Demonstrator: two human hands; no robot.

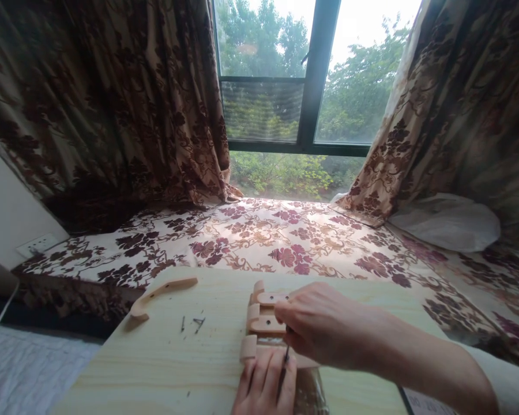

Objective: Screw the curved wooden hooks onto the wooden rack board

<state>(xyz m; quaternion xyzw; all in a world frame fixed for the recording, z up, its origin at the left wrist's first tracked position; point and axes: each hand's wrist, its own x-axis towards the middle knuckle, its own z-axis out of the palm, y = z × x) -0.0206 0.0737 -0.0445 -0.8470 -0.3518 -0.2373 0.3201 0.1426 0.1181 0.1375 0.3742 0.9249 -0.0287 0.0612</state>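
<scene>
Several pale wooden pieces with rounded ends (268, 325) lie side by side on the light wooden board (177, 363), with dark holes or screw heads in them. My right hand (324, 325) is closed above their right side, around a thin dark tool (287, 349) that points down. Below it, my left hand (268, 383) presses its fingertips on the nearest wooden piece (249, 348); its fingers lie flat and close to the tool's lower end. Something brown and shiny, perhaps wrapped in clear plastic (311, 392), sits beside my left hand.
A curved wooden piece (162, 294) lies at the board's far left. Several small dark screws (198, 325) are scattered left of the wooden pieces. Beyond the board are a floral cloth (285, 236), a white plastic bag (447, 222), curtains and a window. A dark-edged object shows at bottom right.
</scene>
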